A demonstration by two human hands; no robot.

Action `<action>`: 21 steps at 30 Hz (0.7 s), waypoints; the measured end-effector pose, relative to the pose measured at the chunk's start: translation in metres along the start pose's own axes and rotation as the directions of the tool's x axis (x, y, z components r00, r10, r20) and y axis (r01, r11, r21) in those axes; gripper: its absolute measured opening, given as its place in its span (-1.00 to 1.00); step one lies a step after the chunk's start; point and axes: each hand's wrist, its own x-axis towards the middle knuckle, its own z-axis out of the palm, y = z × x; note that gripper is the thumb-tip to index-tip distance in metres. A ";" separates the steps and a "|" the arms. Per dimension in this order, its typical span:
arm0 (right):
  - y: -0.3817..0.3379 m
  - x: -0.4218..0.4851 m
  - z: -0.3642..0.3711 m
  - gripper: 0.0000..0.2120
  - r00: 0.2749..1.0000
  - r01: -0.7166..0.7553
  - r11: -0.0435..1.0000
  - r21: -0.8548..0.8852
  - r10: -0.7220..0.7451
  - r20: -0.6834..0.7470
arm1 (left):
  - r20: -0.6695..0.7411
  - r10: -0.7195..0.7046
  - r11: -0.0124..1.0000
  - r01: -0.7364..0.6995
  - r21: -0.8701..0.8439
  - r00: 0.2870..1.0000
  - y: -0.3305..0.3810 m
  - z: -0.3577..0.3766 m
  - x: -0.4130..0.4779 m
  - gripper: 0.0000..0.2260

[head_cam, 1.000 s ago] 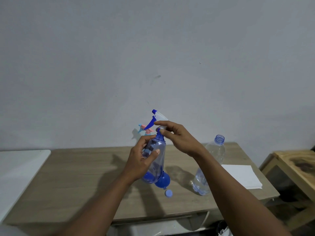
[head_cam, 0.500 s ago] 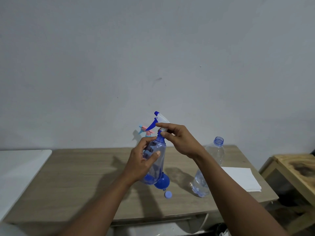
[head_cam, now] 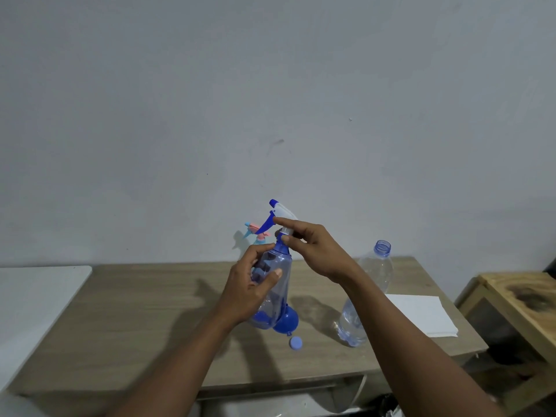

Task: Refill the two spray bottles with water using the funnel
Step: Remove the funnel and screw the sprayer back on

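Blue spray bottle (head_cam: 278,284): lifted above wooden table (head_cam: 144,311), mid-width. Left hand (head_cam: 249,291) wraps its body; right hand (head_cam: 313,248) pinches the collar. Funnel (head_cam: 287,322), cap (head_cam: 295,343), water bottle (head_cam: 365,299) nearby right; bare tabletop left. Grey wall (head_cam: 270,85) behind.

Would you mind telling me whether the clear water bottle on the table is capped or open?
Open. The water bottle stands upright with its blue threaded neck bare, and a small blue cap lies on the table nearby.
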 end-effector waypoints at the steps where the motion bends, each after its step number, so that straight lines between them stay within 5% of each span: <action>1: 0.000 -0.001 -0.002 -0.65 0.999 -0.016 0.999 0.032 0.015 0.034 | 0.002 0.003 1.000 -0.003 0.001 1.000 0.000 0.000 0.000 -0.63; 11: -0.001 -0.008 0.009 -0.65 0.998 -0.016 0.996 0.085 0.021 -0.061 | -0.041 0.098 0.983 -0.091 0.158 0.994 -0.002 0.003 -0.006 -0.59; 16: 0.007 -0.013 0.011 -0.50 0.992 0.051 0.987 0.153 -0.032 -0.122 | -0.036 -0.014 1.000 0.015 0.020 0.999 0.000 0.008 -0.007 -0.55; 19: 0.016 -0.014 0.020 -0.46 0.969 -0.018 0.961 0.276 0.085 -0.231 | -0.015 -0.081 0.996 0.081 -0.026 0.997 -0.003 0.014 -0.012 -0.49; 21: 0.020 -0.014 0.023 -0.60 0.949 -0.072 0.941 0.331 0.167 -0.267 | 0.005 -0.108 0.994 0.108 0.022 0.994 -0.007 0.019 -0.019 -0.51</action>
